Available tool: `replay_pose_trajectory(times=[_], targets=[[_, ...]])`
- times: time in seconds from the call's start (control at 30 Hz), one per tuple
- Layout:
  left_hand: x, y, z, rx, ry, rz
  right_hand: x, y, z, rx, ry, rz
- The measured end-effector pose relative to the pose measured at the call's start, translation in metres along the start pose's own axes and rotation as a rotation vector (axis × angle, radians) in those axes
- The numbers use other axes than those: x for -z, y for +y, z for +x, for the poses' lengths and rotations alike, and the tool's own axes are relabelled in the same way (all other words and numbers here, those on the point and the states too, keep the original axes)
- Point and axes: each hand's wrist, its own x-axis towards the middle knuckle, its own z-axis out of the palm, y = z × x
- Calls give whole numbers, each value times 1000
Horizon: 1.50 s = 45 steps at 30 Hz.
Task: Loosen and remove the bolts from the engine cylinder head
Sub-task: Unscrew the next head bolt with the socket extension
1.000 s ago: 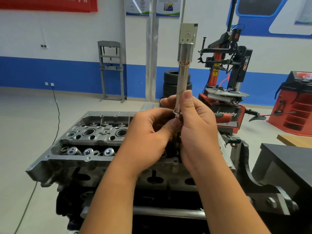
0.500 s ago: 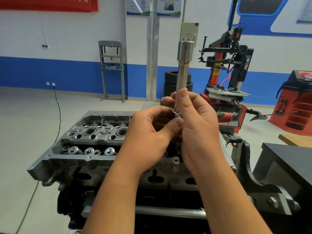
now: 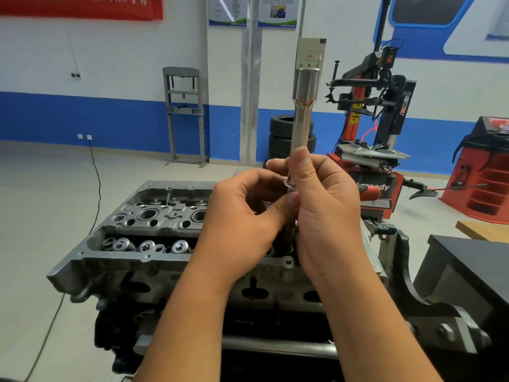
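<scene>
Both forearms were bare up to the frame's lower edge, with no sleeve showing. The left hand (image 3: 242, 213) and right hand (image 3: 325, 210) were bare too; their fingernails were cut short.

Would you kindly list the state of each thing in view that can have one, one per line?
Socket tool: upright, lifted above the head, wide end up.
Right hand: grips the tool's shaft.
Left hand: fingers curled at the shaft's lower end; what they pinch is hidden.
Cylinder head: uncovered, valve springs exposed.
Tyres: stacked by the wall.
</scene>
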Motion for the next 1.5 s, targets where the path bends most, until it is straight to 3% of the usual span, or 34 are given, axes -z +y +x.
replay_pose_trajectory(times=[0.17,0.4,0.57,0.8,0.97,1.2,1.37,1.5], targets=[[2,1,1,5,-104,-86,0,2,0,19,1,-40],[1,3,-1,6,47,11,0,-4,-1,3,-1,-2],[1,4,0,18,-129,-42,0,-1,-2,19,27,-44],[0,4,-2,7,12,33,-1,-4,-1,-19,10,1],[2,6,-1,15,-121,-71,-1,-2,-2,15,16,-54],[0,2,-1,-2,30,-7,-1,-4,-2,-10,-16,-43],[2,3,-1,18,-128,-49,-1,-3,-2,5,3,-81],[0,3,0,25,-42,-16,-1,-3,-1,-21,-18,-27]])
